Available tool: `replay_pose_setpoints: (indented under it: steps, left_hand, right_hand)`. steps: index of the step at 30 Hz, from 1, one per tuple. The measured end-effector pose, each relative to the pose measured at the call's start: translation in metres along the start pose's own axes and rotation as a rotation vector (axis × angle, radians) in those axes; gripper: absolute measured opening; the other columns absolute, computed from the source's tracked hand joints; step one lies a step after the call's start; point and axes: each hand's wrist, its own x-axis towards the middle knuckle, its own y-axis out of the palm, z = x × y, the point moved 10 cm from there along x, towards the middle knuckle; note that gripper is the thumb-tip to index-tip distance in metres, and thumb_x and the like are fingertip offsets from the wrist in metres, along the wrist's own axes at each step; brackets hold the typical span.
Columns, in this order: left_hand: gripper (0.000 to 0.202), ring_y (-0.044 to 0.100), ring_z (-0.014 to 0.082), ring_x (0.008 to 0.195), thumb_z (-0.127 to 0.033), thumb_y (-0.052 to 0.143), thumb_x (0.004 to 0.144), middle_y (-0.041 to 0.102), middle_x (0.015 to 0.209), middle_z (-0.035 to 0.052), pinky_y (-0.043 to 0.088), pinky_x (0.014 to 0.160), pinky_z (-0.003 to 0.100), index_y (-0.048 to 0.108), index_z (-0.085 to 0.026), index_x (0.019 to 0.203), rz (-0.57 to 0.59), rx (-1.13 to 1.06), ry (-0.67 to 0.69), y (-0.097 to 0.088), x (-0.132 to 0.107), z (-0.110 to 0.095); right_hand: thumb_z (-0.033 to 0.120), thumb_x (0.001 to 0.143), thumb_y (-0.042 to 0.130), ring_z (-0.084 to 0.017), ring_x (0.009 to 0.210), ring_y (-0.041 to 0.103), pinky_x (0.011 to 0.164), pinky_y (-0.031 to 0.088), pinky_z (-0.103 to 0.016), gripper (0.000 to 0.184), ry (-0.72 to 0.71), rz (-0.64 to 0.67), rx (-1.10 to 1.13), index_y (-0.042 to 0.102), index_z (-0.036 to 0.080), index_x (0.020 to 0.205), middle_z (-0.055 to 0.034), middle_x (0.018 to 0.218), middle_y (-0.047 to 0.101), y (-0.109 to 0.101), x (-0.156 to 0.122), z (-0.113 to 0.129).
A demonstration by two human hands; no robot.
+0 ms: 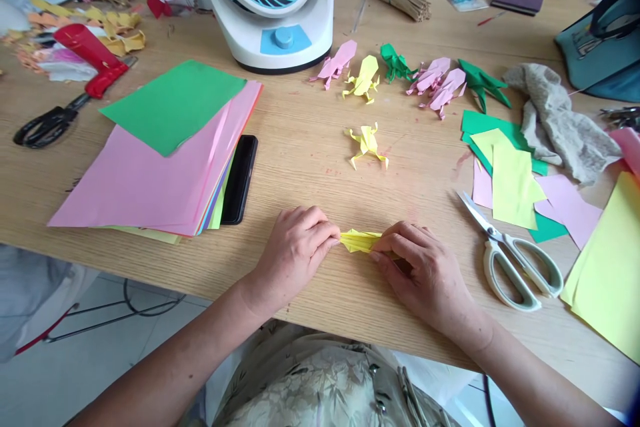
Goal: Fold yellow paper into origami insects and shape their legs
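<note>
A narrow piece of folded yellow origami paper [359, 241] stretches between my hands, just above the table's front edge. My left hand [301, 247] pinches its left end between thumb and fingers. The right end is in the closed fingers of my right hand [423, 267], which hide part of it. Straight ahead lies a small yellow origami frog [368, 143] with its legs spread. Behind it sits a row of folded paper figures, among them a yellow frog [365, 78], a pink one [340, 63] and a dark green one [483, 83].
Scissors [510, 250] lie open right of my right hand, near paper scraps [515, 180] and yellow sheets [610, 273]. To the left are a stack of coloured paper [145, 180], a black phone [240, 180] and red-and-black scissors [55, 123]. A fan [280, 33] stands behind.
</note>
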Motion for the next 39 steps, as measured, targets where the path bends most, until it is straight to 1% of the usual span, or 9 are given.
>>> replay_pose_setpoints:
  steps: [4,10,17,21,24,27,31,34,39]
  left_hand:
    - [0.012,0.055,0.0173,0.086,-0.021,0.052,0.096,0.059,0.088,0.0024,0.04,0.079,0.033,0.06,-0.018,0.087,0.051,-0.017,-0.043,0.003,0.001,0.004]
    - [0.01,0.055,0.0173,0.088,-0.019,0.053,0.095,0.057,0.091,0.003,0.043,0.081,0.033,0.06,-0.018,0.088,0.049,-0.069,-0.081,0.001,0.0,0.008]
    - [0.013,0.055,0.0166,0.087,-0.017,0.05,0.096,0.057,0.091,0.0039,0.046,0.079,0.032,0.061,-0.017,0.09,0.04,-0.07,-0.069,-0.002,-0.002,0.011]
    - [0.014,0.058,0.0146,0.088,-0.013,0.048,0.096,0.058,0.093,0.0029,0.047,0.078,0.028,0.061,-0.018,0.095,0.065,-0.134,-0.021,-0.005,-0.003,0.015]
    - [0.012,0.058,0.0133,0.087,-0.011,0.049,0.095,0.059,0.092,0.0019,0.047,0.076,0.026,0.06,-0.018,0.095,0.074,-0.175,-0.005,-0.008,-0.004,0.018]
    - [0.01,0.058,0.0135,0.085,-0.013,0.051,0.094,0.06,0.089,0.0015,0.047,0.075,0.027,0.059,-0.018,0.094,0.055,-0.165,-0.001,-0.01,-0.002,0.018]
    - [0.01,0.058,0.0147,0.085,-0.018,0.052,0.096,0.06,0.088,0.0016,0.045,0.078,0.03,0.061,-0.019,0.092,0.057,-0.093,0.03,-0.008,0.002,0.01]
    - [0.011,0.057,0.0146,0.084,-0.017,0.052,0.096,0.06,0.086,0.0008,0.043,0.078,0.03,0.06,-0.018,0.089,0.061,-0.067,0.016,-0.006,0.003,0.009]
    - [0.01,0.057,0.015,0.083,-0.016,0.052,0.095,0.059,0.086,0.0011,0.043,0.075,0.03,0.06,-0.018,0.089,0.066,-0.059,-0.018,-0.004,0.003,0.012]
  right_hand:
    - [0.018,0.092,0.058,-0.016,0.072,0.054,0.069,0.038,-0.032,0.008,0.029,-0.01,0.002,0.06,0.02,0.085,-0.0025,0.081,0.061,0.001,0.002,-0.001]
    - [0.023,0.092,0.058,-0.016,0.07,0.053,0.067,0.037,-0.032,0.011,0.08,-0.021,-0.013,0.057,0.02,0.081,-0.0022,0.077,0.058,0.001,0.002,-0.004]
    - [0.021,0.091,0.058,-0.016,0.069,0.052,0.068,0.037,-0.032,0.01,0.094,-0.003,-0.014,0.056,0.02,0.081,-0.0015,0.075,0.058,0.002,0.004,-0.005]
    - [0.018,0.091,0.056,-0.015,0.068,0.052,0.069,0.038,-0.033,0.009,0.087,0.008,0.004,0.055,0.02,0.082,-0.0012,0.075,0.059,0.003,0.003,-0.006]
    - [0.018,0.091,0.056,-0.015,0.069,0.053,0.069,0.038,-0.033,0.01,0.082,0.014,0.011,0.055,0.021,0.082,-0.0009,0.075,0.059,0.003,0.003,-0.007]
    - [0.02,0.091,0.057,-0.016,0.069,0.053,0.07,0.038,-0.033,0.01,0.081,0.024,0.018,0.055,0.021,0.081,-0.0007,0.074,0.059,0.004,0.003,-0.008]
    - [0.02,0.092,0.057,-0.016,0.07,0.053,0.07,0.037,-0.033,0.011,0.079,0.024,0.025,0.055,0.021,0.081,-0.0008,0.075,0.059,0.005,0.004,-0.008]
    - [0.02,0.091,0.057,-0.016,0.071,0.053,0.071,0.037,-0.034,0.01,0.087,0.033,0.035,0.056,0.021,0.081,-0.001,0.075,0.059,0.006,0.004,-0.009]
    - [0.02,0.09,0.059,-0.016,0.071,0.053,0.072,0.037,-0.034,0.008,0.13,0.043,0.058,0.056,0.021,0.083,-0.0006,0.075,0.058,0.006,0.004,-0.011]
